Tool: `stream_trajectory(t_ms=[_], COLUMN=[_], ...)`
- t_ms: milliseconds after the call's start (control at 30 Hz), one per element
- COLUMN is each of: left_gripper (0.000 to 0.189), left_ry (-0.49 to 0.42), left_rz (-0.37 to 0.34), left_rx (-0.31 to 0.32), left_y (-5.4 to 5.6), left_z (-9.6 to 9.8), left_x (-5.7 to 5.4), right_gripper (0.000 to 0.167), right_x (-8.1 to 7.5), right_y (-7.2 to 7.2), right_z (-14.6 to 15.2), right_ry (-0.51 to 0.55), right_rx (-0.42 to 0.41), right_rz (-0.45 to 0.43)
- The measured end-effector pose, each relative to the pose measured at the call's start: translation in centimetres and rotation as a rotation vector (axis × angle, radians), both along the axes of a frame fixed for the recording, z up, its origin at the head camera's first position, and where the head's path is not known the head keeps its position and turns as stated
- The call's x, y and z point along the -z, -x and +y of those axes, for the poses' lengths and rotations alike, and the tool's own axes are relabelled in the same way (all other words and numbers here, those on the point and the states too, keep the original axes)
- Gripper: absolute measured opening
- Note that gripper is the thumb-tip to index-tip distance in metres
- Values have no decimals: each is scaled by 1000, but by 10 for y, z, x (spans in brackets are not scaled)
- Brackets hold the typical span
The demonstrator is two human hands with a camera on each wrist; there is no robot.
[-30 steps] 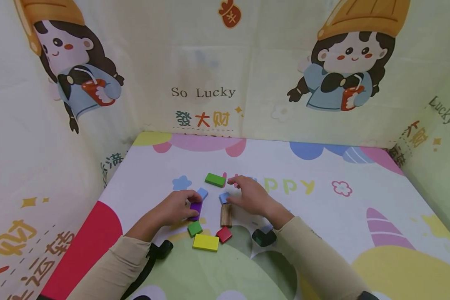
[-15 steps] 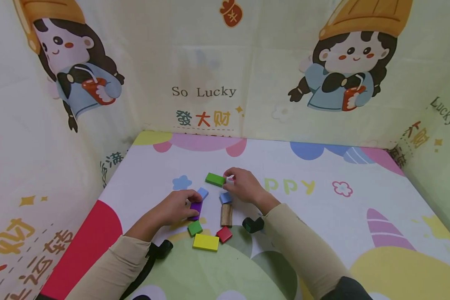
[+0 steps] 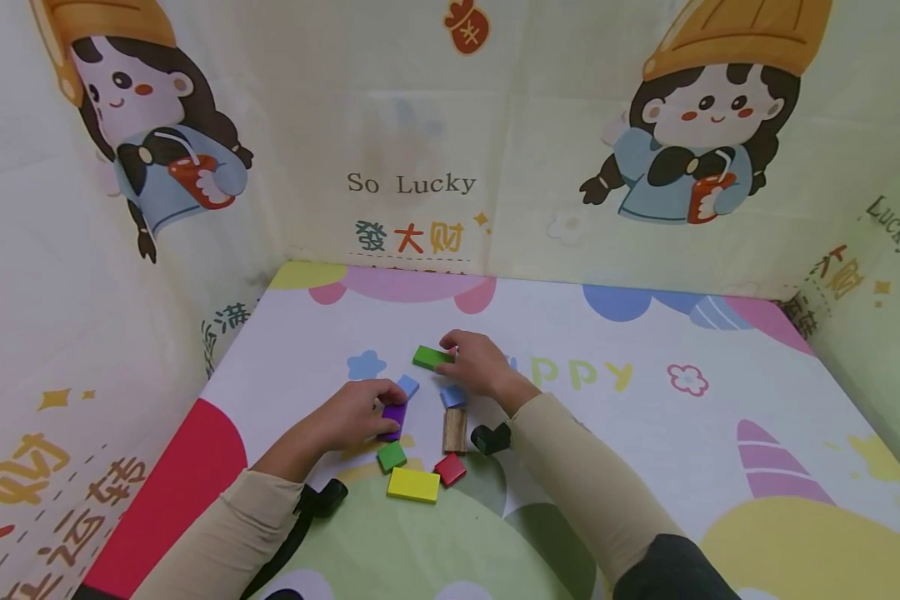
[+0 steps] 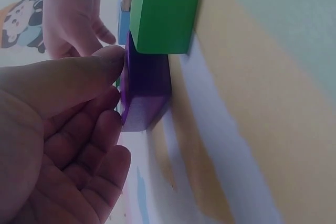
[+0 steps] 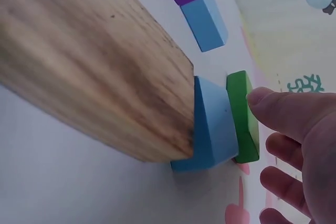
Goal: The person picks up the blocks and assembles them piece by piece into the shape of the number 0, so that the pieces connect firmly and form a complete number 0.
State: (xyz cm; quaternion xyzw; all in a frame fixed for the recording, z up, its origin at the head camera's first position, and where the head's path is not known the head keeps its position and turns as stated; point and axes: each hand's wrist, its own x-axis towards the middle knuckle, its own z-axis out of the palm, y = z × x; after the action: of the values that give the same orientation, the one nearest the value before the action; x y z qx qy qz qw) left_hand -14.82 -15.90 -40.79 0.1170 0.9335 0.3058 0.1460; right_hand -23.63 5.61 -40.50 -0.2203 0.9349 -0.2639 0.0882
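Observation:
My left hand (image 3: 350, 414) pinches a purple block (image 3: 393, 421) by its two ends on the left side of a loose ring of toy blocks. In the left wrist view, the thumb and fingertips are right at the edge of the purple block (image 4: 147, 87). My right hand (image 3: 480, 367) pinches the right end of a green oblong block (image 3: 430, 357) at the far end of the ring. The right thumb (image 5: 268, 100) overlaps the green block (image 5: 244, 119) in the right wrist view. Light blue blocks (image 3: 408, 387) (image 3: 453, 397) lie between the two sides and the green one.
A wood-grain block (image 3: 455, 430) stands in line on the right side. Nearer lie a small green block (image 3: 392, 456), a yellow oblong block (image 3: 413, 485) and a red block (image 3: 450, 469). Black wrist camera mounts (image 3: 491, 438) sit beside the sleeves. Printed cloth (image 3: 412, 125) walls surround the printed tabletop (image 3: 570, 417).
My right hand has moved left and away from me, from beside the blue block to the green block's right end, its fingers closing there. My left hand stays on the purple block.

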Motion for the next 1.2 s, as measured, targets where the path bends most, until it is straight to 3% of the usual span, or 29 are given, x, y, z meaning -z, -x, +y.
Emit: stream_trajectory(t_ms=[333, 833, 1200], left_gripper=[33, 32, 32], left_ry=[-2, -4, 0], left_rz=[-6, -3, 6], left_rx=[-10, -10, -5], left_y=[-1, -1, 0], left_z=[1, 1, 0], left_x=[-1, 0, 1], right_gripper=[41, 34, 31], right_x=[-2, 2, -1], right_y=[8, 11, 5], right_z=[-12, -16, -12], right_ry=[-113, -113, -88], right_rx=[-23, -26, -38], right_rz=[14, 6, -31])
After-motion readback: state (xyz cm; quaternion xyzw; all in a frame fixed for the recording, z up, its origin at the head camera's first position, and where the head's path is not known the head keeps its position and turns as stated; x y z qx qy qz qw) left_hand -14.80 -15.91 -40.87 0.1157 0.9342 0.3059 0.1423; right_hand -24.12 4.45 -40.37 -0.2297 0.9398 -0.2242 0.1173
